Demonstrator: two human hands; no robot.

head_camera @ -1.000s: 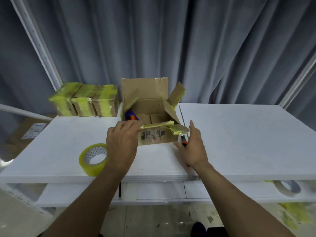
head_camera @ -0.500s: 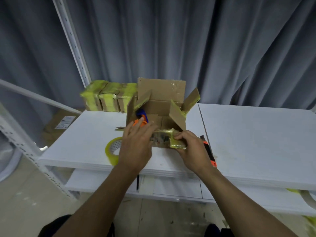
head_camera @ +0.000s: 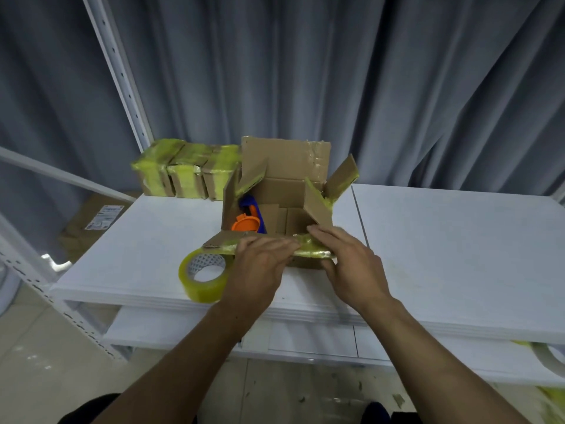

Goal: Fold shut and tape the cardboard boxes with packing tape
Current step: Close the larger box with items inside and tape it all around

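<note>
Grip: left hand (head_camera: 260, 267) presses flat, right hand (head_camera: 348, 258) pinches the box's (head_camera: 284, 191) near flap (head_camera: 226, 241).

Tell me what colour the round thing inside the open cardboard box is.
Orange; the round thing shows best in the head view.

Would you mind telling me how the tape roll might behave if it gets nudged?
The tape roll seems to lie flat, so it would probably slide rather than roll. It sits near the table's front edge, so a push towards you could drop it. Its glossy band may feel slippery.
</note>
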